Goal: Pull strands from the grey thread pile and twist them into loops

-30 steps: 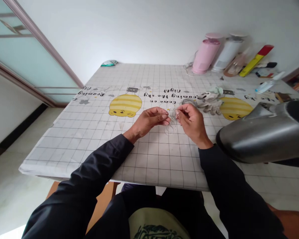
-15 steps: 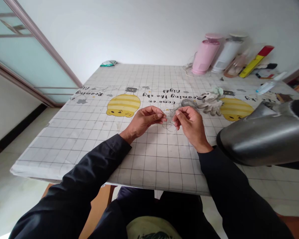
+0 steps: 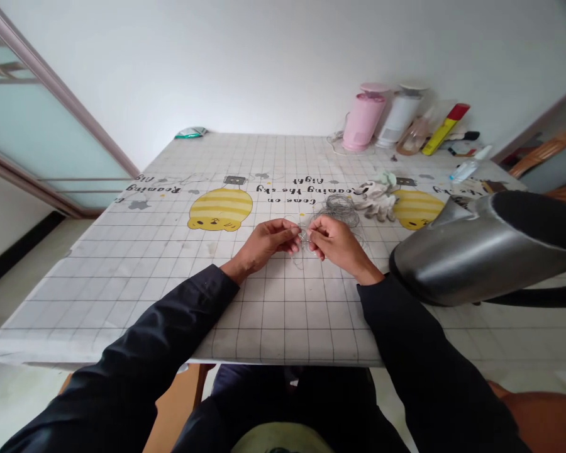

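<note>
My left hand (image 3: 270,244) is closed in a pinch on a thin, looping strand of wire (image 3: 298,264), thumb against fingertips. Almost meeting it, my right hand (image 3: 338,245) also pinches the wire, and only a small gap with fine loops separates the fingertips. Just behind the right hand lies a loose grey tangle of wire (image 3: 342,207) on the tablecloth (image 3: 264,314). Whether the strand joins that tangle I cannot make out. A pair of whitish work gloves (image 3: 378,198) lies crumpled beside the tangle.
A large dark metal kettle (image 3: 481,251) stands close to my right forearm. Along the wall are a pink cylinder (image 3: 364,121), a white cylinder (image 3: 399,119), a yellow-and-red box (image 3: 446,130) and a clear bottle (image 3: 470,165). At the back left lies a green packet (image 3: 191,132).
My hands have come closer together, the right one moving inward until the fingertips nearly touch. The whole view has shifted slightly.
</note>
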`<action>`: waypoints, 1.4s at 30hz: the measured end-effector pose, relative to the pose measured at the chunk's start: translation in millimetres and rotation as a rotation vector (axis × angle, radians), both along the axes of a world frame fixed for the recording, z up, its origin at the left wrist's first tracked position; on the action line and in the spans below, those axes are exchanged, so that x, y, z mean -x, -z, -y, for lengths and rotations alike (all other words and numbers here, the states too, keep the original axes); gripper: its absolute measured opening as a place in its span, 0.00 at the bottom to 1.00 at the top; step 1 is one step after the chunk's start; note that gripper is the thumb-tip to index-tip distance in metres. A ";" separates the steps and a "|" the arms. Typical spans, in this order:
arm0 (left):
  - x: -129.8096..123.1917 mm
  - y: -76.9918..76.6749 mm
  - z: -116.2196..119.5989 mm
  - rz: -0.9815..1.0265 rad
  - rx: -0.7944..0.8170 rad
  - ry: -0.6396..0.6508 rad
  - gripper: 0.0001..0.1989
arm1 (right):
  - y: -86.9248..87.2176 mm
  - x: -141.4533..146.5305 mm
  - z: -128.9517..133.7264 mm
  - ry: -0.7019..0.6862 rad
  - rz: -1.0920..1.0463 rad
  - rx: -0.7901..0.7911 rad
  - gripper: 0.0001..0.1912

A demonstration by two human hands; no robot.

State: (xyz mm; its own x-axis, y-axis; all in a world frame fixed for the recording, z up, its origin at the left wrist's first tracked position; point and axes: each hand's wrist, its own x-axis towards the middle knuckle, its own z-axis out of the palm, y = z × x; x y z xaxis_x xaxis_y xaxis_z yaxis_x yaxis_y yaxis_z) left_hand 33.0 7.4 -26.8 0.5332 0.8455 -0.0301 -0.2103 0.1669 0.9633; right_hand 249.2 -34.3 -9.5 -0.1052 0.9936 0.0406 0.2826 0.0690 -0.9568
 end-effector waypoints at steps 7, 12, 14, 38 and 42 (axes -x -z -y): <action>-3.1 0.5 1.7 0.042 -0.002 0.017 0.21 | -2.4 0.3 3.0 0.081 -0.129 -0.098 0.15; 0.4 -0.5 1.4 0.049 -0.033 -0.003 0.20 | -2.4 5.8 6.5 0.116 -0.174 -0.141 0.20; 3.2 -1.6 0.5 0.027 -0.052 -0.014 0.20 | -2.1 6.7 7.2 0.124 -0.127 -0.144 0.19; 14.9 -18.4 -1.7 0.027 0.039 0.039 0.16 | -3.3 -8.5 1.2 0.023 -0.242 -0.277 0.06; 15.4 -16.6 -0.2 0.020 -0.006 0.081 0.15 | -4.5 -5.8 1.1 0.031 -0.353 -0.197 0.07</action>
